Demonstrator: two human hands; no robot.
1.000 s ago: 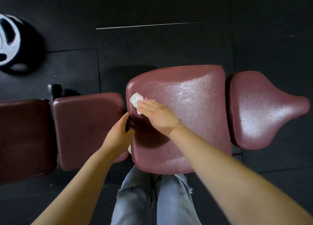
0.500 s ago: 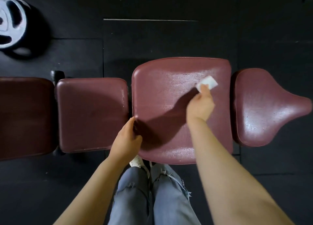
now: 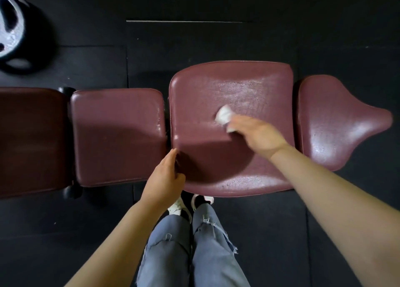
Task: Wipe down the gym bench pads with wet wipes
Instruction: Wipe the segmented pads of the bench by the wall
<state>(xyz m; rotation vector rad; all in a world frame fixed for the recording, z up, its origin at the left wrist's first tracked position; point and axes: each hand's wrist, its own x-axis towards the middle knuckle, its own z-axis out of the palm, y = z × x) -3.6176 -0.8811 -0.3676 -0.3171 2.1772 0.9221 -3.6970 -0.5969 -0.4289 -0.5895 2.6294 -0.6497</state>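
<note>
A dark red gym bench lies across the view in several pads. The large middle pad (image 3: 238,85) shines wet on its far half. My right hand (image 3: 259,135) lies flat on it, blurred by motion, and presses a crumpled white wet wipe (image 3: 224,114) under the fingertips near the pad's centre. My left hand (image 3: 164,178) grips this pad's near left corner, with the fingers curled into the gap beside the smaller pad (image 3: 116,135). To the right is a pear-shaped seat pad (image 3: 335,122), also glossy.
A darker pad (image 3: 28,139) continues the bench at the far left. A grey weight plate (image 3: 10,31) lies on the black rubber floor at the upper left. My legs in blue jeans (image 3: 194,254) and my shoes stand against the bench's near edge.
My right hand swept the wipe from the middle pad's left edge to its far right side, then back toward the centre. My left hand kept its grip on the pad's left corner.
</note>
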